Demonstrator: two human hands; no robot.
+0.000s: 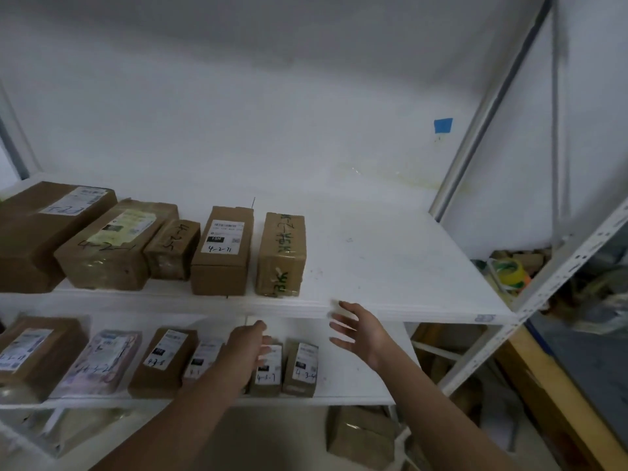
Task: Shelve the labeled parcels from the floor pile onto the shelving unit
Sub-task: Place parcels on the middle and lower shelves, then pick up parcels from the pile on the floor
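Got brown parcels (pixel 221 249) lined up along the left of both shelves (pixel 390 260), left hand (pixel 246 351) loose and empty in front of the lower row's small boxes (pixel 300 367), right hand (pixel 360 331) spread wide and empty just right of them.

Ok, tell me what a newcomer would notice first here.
The left hand and right hand reach out open in front of the lower shelf, holding nothing. Brown parcels with handwritten codes line the left half of the upper shelf. A patch of blue tape marks the white wall at upper right.
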